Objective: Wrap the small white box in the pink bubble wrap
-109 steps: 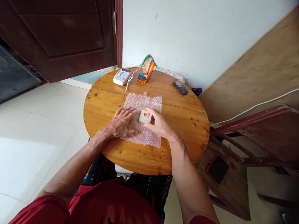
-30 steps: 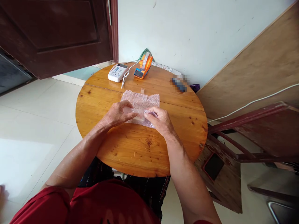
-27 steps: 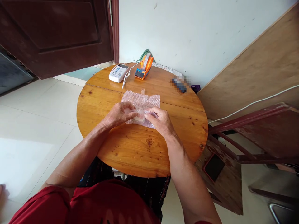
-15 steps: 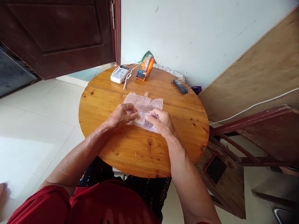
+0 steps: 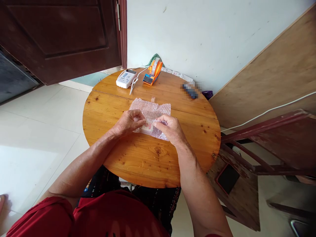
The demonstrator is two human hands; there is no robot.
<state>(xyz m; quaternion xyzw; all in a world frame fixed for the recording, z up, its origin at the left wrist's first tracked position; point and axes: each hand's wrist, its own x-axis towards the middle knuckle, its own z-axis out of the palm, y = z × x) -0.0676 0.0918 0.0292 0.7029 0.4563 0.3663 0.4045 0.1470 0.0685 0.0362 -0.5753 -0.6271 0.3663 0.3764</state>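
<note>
A sheet of pinkish clear bubble wrap (image 5: 153,108) lies on the round wooden table (image 5: 138,161), its near part folded over. Under that fold shows a small pale flat item (image 5: 149,125) with red print; its kind I cannot make out. My left hand (image 5: 130,121) pinches the wrap at the left of the fold, thumb against fingers. Opposite it, my right hand (image 5: 171,129) is closed on the wrap, with a bunched bit between thumb and curled fingers. A narrow gap separates the two hands.
Toward the back stand an orange tape dispenser (image 5: 155,71) and a white box-shaped device (image 5: 125,79) with a white cord. A strip of tape (image 5: 153,99) touches the wrap's far edge. A dark, partly pixelated object (image 5: 190,91) lies back right. A wooden chair (image 5: 237,184) stands right.
Both hands stay pinched in nearly the same place. The red print between them shows a little more clearly now. The view has shifted slightly.
</note>
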